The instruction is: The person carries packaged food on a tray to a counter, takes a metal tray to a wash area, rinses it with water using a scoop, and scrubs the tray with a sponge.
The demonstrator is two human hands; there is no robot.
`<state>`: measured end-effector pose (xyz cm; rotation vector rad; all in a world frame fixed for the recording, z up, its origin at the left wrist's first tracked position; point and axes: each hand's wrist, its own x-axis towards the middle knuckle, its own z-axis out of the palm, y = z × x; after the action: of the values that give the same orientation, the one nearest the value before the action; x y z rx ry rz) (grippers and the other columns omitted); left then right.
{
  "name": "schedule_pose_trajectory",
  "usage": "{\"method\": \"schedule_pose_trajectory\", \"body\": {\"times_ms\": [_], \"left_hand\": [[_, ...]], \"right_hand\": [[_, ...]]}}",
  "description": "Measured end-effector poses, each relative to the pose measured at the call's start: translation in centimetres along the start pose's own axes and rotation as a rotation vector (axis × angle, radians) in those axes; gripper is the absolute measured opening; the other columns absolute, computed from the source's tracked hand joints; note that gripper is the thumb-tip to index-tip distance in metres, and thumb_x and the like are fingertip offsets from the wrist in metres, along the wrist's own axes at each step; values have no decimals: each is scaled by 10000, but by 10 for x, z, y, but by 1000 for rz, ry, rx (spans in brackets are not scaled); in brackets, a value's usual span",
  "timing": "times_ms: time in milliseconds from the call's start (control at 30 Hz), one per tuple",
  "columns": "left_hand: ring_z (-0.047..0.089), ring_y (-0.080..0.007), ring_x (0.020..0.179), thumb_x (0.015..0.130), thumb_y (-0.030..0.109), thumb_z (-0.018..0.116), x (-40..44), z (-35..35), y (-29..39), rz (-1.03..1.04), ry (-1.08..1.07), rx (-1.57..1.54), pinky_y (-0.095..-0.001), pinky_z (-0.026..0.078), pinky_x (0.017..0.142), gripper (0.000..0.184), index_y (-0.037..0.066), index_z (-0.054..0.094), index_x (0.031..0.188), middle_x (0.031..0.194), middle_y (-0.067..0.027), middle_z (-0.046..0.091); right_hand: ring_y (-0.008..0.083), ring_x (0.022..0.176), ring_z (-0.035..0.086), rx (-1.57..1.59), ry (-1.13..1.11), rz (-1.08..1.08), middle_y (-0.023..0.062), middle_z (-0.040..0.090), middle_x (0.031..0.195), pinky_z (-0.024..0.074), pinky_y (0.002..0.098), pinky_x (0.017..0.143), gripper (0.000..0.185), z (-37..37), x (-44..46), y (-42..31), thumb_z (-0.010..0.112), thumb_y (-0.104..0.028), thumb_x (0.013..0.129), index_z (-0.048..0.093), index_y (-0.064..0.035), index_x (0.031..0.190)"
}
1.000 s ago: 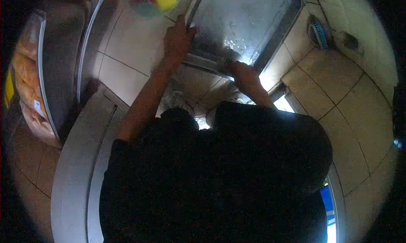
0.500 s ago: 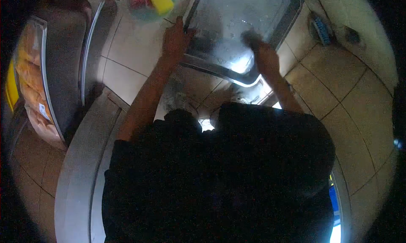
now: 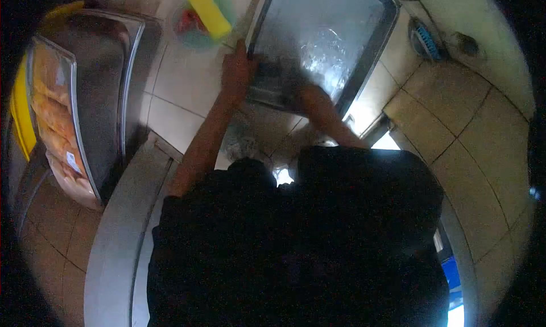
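Note:
A wet metal tray with a dark rim lies at the top middle. My left hand is closed round its left rim. Over the tray's lower left part is my right hand, smeared by motion; its fingers and whatever they hold are too blurred to make out. Water shines on the tray's surface right of that hand.
Up left of the tray, a yellow sponge rests on a greenish bowl with something red inside. A blue-bristled brush lies at the upper right. At left are metal containers and a clear bag of orange-brown items.
My right hand swept right across the tray, then back to the lower left. My left hand stayed at the rim. The view has shifted slightly.

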<state>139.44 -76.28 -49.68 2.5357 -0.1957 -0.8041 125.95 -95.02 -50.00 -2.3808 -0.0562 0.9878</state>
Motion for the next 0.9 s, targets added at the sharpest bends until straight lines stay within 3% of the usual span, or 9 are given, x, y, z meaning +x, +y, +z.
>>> {"method": "schedule_pose_trajectory", "body": {"times_ms": [133,200,300,333,433,500,667,733,900], "left_hand": [[567,-374,907,817,290,599,-1,8,-7,10,44,-4,-438,461,743,640,-57,325,1280,856,-261,598],[569,-395,875,815,353,589,-6,16,-18,-2,-9,-26,-451,438,776,679,-65,317,1276,928,-274,583],[572,-406,843,796,431,594,3,8,-12,-9,-20,-80,-468,410,815,746,-75,312,1266,979,-277,580],[575,-398,843,781,446,608,1,4,-10,-46,-38,-105,-472,405,819,769,-78,315,1261,957,-267,590],[584,-376,813,766,460,619,0,3,-8,-27,8,-39,-466,406,811,790,-82,317,1255,900,-236,611],[592,-393,783,783,364,620,0,-4,7,-9,35,-97,-457,444,744,720,-89,322,1256,868,-251,606],[605,-404,762,796,263,629,-2,-7,18,-139,-35,-138,-446,486,675,646,-111,337,1234,827,-267,601],[607,-407,755,790,253,637,1,11,0,69,135,-9,-454,487,670,619,-103,358,1212,827,-276,601],[599,-411,787,798,249,630,-4,-1,15,-83,19,-114,-449,480,694,600,-77,354,1218,855,-269,603]], "right_hand": [[342,987,552,-498,487,-159,197,550,1088,444,437,850,297,-6,19,63,487,-47,787,538,-20,1078],[321,1014,543,55,209,282,177,577,1064,411,406,912,271,-70,27,12,454,-75,827,572,-32,1067],[330,864,581,-217,770,-395,195,578,948,480,414,761,205,-33,38,18,515,-12,760,578,-10,955],[331,849,586,-315,255,-8,194,571,959,485,419,750,236,-8,36,9,509,0,757,587,-37,977],[325,818,592,-166,680,-216,197,582,927,482,433,749,262,-25,43,8,509,9,757,584,-49,1001],[327,842,582,-157,625,-234,192,594,934,473,432,751,301,-86,48,4,497,2,767,579,-57,1051],[320,939,579,-211,312,-173,179,593,1011,459,424,848,262,-2,37,-17,474,-21,807,585,-47,1043],[332,912,592,-158,523,-196,163,598,1027,473,435,822,261,-20,40,-13,477,-39,808,591,-58,1043],[335,868,566,-161,701,-172,153,597,935,446,454,785,282,-79,76,11,468,-56,774,603,-101,1018]]}}
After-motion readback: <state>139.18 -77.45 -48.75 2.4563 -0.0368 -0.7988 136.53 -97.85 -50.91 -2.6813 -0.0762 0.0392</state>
